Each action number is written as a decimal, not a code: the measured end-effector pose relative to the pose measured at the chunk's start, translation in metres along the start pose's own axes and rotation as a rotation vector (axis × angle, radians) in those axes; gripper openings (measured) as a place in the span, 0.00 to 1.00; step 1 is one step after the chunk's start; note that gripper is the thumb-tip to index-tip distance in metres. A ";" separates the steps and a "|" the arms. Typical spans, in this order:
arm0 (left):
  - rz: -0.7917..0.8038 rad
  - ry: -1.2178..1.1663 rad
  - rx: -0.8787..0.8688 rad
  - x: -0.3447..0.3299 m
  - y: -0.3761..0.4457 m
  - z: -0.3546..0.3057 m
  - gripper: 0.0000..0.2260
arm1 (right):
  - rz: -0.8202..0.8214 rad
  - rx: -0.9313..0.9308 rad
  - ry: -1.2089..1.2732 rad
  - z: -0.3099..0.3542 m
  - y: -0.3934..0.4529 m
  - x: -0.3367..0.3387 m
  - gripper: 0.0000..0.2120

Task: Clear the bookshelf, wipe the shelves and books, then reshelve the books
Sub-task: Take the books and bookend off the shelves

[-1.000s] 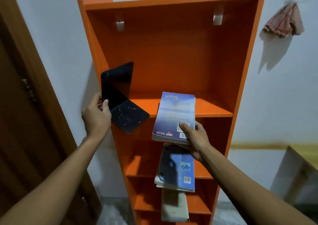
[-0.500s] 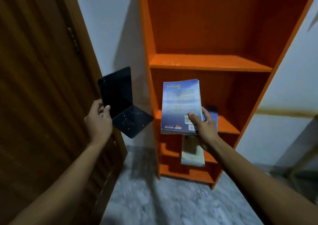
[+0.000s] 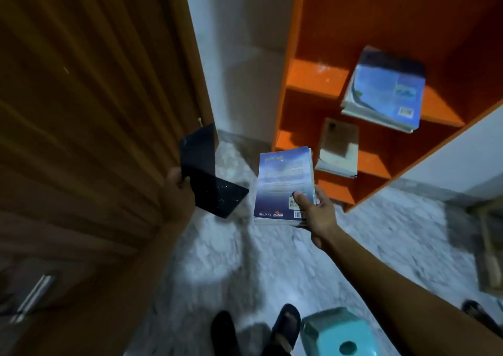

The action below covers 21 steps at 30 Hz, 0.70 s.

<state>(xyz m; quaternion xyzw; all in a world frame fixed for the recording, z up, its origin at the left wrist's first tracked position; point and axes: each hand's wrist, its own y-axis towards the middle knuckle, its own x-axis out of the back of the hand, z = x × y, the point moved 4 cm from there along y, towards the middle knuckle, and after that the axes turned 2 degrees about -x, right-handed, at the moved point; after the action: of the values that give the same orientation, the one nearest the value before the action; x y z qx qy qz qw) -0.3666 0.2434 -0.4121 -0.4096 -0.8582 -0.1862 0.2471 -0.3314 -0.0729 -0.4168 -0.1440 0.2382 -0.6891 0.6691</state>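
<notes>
- Our right hand [image 3: 317, 214] is closed on the book [image 3: 284, 184]: the thumb lies on the back cover near the barcode, and the other fingers are under it.
- The book is in the air, in front of the bookshelf [image 3: 294, 64] and above the floor [image 3: 245, 260], clear of both.
- Its long axis runs away from us, toward the shelf; the grip is at the near lower corner, so most of the book reaches out past the hand.
- Our left hand [image 3: 178, 189] is clamped on a black bookend [image 3: 206, 176], which is bent in an L shape and has pale specks on its flat part. It hangs just beside the door [image 3: 81, 110].
- We judge that we are clearing the shelf, and that the coming move is to put both things down. The bare floor lies straight below the book and the right hand, so this hand only has to go down.
- Two stacks are not yet cleared: a blue stack [image 3: 383, 91] on one shelf and a brown stack [image 3: 339, 148] on the shelf under it, both sticking out over the edge.
- The floor is pale and marbled. Near our feet stands a teal stool [image 3: 334, 334], and there is free room between it and the shelf.
- The picture is blurred, so small details are not sure.
</notes>
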 end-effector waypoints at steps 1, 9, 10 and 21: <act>0.020 0.003 0.043 -0.014 -0.003 0.022 0.12 | -0.009 -0.025 -0.010 -0.019 0.012 0.002 0.13; -0.002 0.074 0.112 -0.154 -0.052 0.208 0.10 | -0.095 -0.208 -0.088 -0.219 0.135 0.031 0.13; 0.007 0.086 0.121 -0.175 -0.059 0.236 0.07 | -0.108 -0.227 -0.091 -0.247 0.150 0.037 0.13; 0.081 0.084 0.145 -0.361 -0.073 0.443 0.03 | -0.297 -0.294 -0.031 -0.476 0.295 0.089 0.09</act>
<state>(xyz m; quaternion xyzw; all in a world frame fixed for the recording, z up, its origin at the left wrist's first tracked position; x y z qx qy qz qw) -0.3488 0.2103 -0.9868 -0.4169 -0.8410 -0.1305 0.3190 -0.3311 -0.0937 -0.9835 -0.2843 0.3023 -0.7357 0.5353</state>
